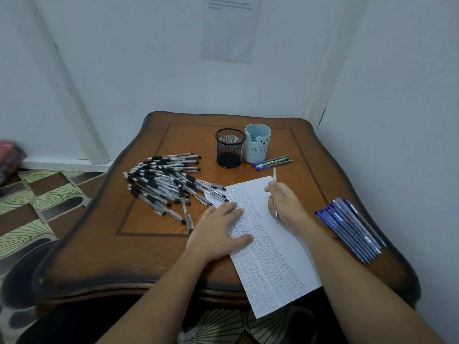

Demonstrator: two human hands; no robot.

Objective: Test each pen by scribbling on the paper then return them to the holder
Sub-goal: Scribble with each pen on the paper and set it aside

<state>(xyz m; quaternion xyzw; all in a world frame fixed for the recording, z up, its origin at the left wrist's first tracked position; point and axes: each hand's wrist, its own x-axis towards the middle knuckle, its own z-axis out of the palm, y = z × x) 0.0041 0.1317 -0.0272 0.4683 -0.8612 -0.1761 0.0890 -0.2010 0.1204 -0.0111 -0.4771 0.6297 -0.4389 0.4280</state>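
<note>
A sheet of white paper (pixel 278 247), covered in rows of blue scribbles, lies tilted on the wooden table (pixel 154 256) and hangs over its front edge. My left hand (pixel 219 230) presses flat on the paper's left side. My right hand (pixel 285 204) grips a thin clear pen (pixel 274 177), tip down on the paper's upper right part. A black mesh holder (pixel 229 147) and a light blue bear holder (pixel 257 142) stand at the back of the table; no pens show above their rims.
A big heap of clear pens with black grips (pixel 166 181) lies left of the paper. A row of blue pens (pixel 352 227) lies at the right edge. Three coloured pens (pixel 272 162) rest by the blue holder. Walls close in behind and right.
</note>
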